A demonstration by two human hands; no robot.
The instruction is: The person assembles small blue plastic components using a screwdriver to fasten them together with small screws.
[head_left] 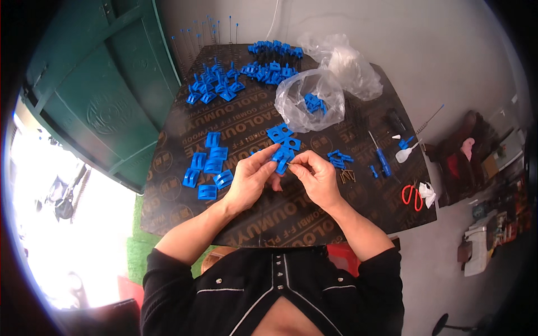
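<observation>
My left hand (251,179) and my right hand (318,178) meet over the middle of a dark printed board (185,140). Together they pinch one small blue plastic part (281,158) between thumbs and fingertips. Just beyond it lie two flat blue pieces (283,136). A group of blue square frames (208,166) sits left of my left hand. Small blue bits (339,159) and a few brass pins (347,177) lie right of my right hand.
More blue parts (216,85) cluster at the board's far side, near thin upright rods (207,31). Clear plastic bags (314,95) hold blue pieces. A blue screwdriver (381,157), red scissors (412,196) and white scraps lie at right. A green panel (95,84) stands left.
</observation>
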